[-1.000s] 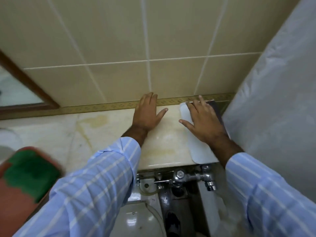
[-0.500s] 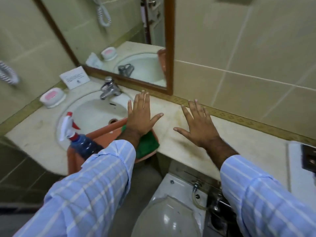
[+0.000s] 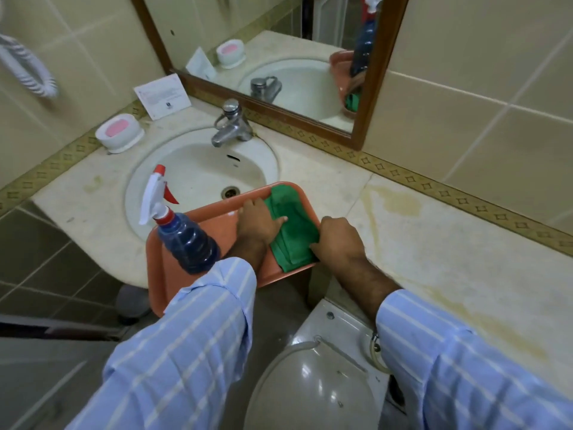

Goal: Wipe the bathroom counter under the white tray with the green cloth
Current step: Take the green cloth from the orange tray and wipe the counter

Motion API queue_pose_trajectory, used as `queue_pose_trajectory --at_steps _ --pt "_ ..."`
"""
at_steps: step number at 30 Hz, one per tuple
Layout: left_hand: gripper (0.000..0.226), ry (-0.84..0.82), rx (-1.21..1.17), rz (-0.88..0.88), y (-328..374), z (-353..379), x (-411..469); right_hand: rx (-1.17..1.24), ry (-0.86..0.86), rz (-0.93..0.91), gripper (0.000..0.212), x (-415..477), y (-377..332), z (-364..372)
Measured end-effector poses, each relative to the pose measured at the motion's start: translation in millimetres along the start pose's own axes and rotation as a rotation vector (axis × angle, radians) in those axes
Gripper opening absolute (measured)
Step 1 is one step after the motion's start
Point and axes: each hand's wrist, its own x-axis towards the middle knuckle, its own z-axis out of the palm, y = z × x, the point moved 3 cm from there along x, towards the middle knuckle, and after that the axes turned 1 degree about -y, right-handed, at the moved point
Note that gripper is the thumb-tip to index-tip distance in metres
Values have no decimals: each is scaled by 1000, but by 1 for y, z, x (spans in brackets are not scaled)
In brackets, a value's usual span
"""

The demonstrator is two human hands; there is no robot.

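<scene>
The green cloth lies folded on the right end of an orange tray that sits across the front of the sink. My left hand is on the cloth's left edge, thumb on top of the fabric. At the cloth's lower right edge, my right hand has its fingers curled into it. The stained beige counter stretches away to the right. The white tray is out of view.
A blue spray bottle stands on the orange tray's left part. Behind are the sink, faucet, pink soap dish, a card and the mirror. A toilet is below the counter.
My view swung left from the white tray to the sink. Both hands left the counter and came down onto the green cloth on the orange tray.
</scene>
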Motion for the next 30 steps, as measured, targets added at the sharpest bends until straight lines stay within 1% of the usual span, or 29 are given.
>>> queue_pose_trajectory --at_steps 3,6,8,10,11,13,16,17,18,20,21,22,23,24,25,26,27,29,30 --pt "49 -82 -210 -49 3 -1 11 128 11 25 33 0 0 -5" --pt "30 -108 -438 -107 9 -7 7 336 60 58 27 -6 7 -20" --pt "22 -82 -603 -86 25 -13 -2 482 132 77 22 -12 21 -36" --pt "22 -88 -722 -19 51 -17 -10 571 212 94 20 -21 47 -51" --pt "22 -107 -715 22 67 -16 -13 602 247 113 19 -26 63 -57" --pt "21 -140 -604 101 98 -8 -17 664 265 171 18 -37 94 -60" --pt "21 -134 -321 225 142 14 -26 695 214 201 16 -45 131 -46" --pt "27 -111 -200 259 154 22 -29 688 178 184 16 -45 140 -39" --pt "38 -84 -80 284 161 29 -30 685 135 155 17 -45 146 -34" --pt "66 8 104 333 175 43 -36 616 102 106 24 -40 168 -30" --pt "71 57 152 378 180 49 -42 534 124 94 31 -35 184 -33" --pt "69 73 170 418 184 59 -48 437 159 91 37 -30 204 -36" --pt "62 55 167 428 183 72 -58 334 197 88 43 -23 226 -41" --pt "61 22 163 410 178 88 -67 231 222 92 49 -16 252 -47" --pt "66 -18 179 370 170 104 -76 133 223 101 55 -10 278 -52" --pt "72 -45 216 336 162 118 -84 33 201 93 61 -7 304 -56" --pt "74 -39 252 323 154 129 -88 -74 169 56 67 -5 327 -56" --pt "73 21 271 310 149 138 -82 -255 116 -58 73 -7 361 -50" --pt "71 45 263 291 151 140 -73 -293 113 -99 74 -7 372 -46"
